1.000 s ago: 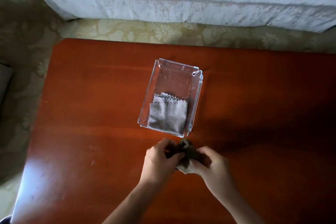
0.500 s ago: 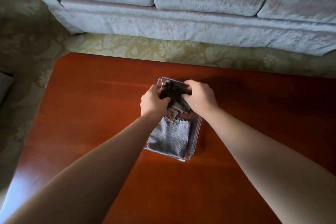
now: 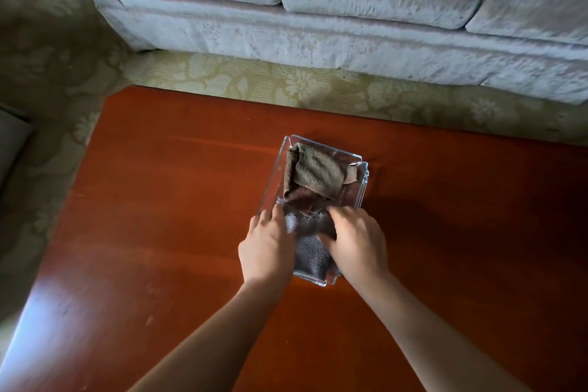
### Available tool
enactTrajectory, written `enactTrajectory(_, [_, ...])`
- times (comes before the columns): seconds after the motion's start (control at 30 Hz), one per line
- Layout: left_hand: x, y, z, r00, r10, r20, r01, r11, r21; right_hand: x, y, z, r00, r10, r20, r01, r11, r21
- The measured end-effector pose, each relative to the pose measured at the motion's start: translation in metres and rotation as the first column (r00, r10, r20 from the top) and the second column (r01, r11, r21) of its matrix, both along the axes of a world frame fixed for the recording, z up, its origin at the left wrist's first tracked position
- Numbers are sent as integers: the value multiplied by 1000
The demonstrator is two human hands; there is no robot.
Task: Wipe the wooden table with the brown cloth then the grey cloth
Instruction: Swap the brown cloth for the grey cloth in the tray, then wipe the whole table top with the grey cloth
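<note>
A clear tray (image 3: 362,181) stood on the wooden table (image 3: 159,200), a little toward the table's far edge and roughly midway between its left and right sides. The tray's long axis ran from the near edge toward the far edge, tilted slightly so that the far end leaned left.

The brown cloth (image 3: 315,177) lay bunched in the far half of the tray, loosely folded, with a paler olive face turned up and a darker brown fold below it. Its longer dimension ran across the tray, from the left wall toward the right wall, and a corner pointed toward the tray's far right corner.

The grey cloth (image 3: 310,251) lay flat in the near half of the tray, its long axis following that of the tray, with the brown cloth's near edge overlapping its far end.

The left hand (image 3: 267,248) was laid at the tray's left wall, fingers extended forward and resting on the grey cloth's left edge; nothing was clasped by it. The right hand (image 3: 356,242) was set on the cloth's right side, fingers curled down onto the fabric and the thumb pressed into it; whether the cloth was actually pinched could not be told.

A pale sofa (image 3: 350,9) stood beyond the far edge, on a patterned rug (image 3: 286,86).
</note>
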State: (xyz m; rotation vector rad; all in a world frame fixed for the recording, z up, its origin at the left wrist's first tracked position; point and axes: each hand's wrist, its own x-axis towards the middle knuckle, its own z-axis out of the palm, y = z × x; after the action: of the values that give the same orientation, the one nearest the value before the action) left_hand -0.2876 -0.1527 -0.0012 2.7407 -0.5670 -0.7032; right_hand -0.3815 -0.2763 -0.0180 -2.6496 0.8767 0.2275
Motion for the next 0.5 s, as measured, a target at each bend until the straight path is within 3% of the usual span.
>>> enactTrajectory(0.13, [-3,-6,-5,999,16,34,-18,998,52,7,3,-8,999,2,-37,-5,997,-75])
enactTrajectory(0.27, [-1,-6,1,993,101,-53,-100,995,25,5,4,-6,999,9,38,-6,997,-72])
enactTrajectory(0.33, [5,0,10,990,107,-88,-116,989,-93,-2,2,5,979,-70,193,48,992,113])
enactTrajectory(0.4, [15,11,22,980,113,-163,-151,959,-239,-5,-1,20,945,-206,254,105,926,362])
enactTrajectory(0.5, [34,38,42,953,144,-268,-247,882,-401,5,7,44,916,-269,296,107,878,467])
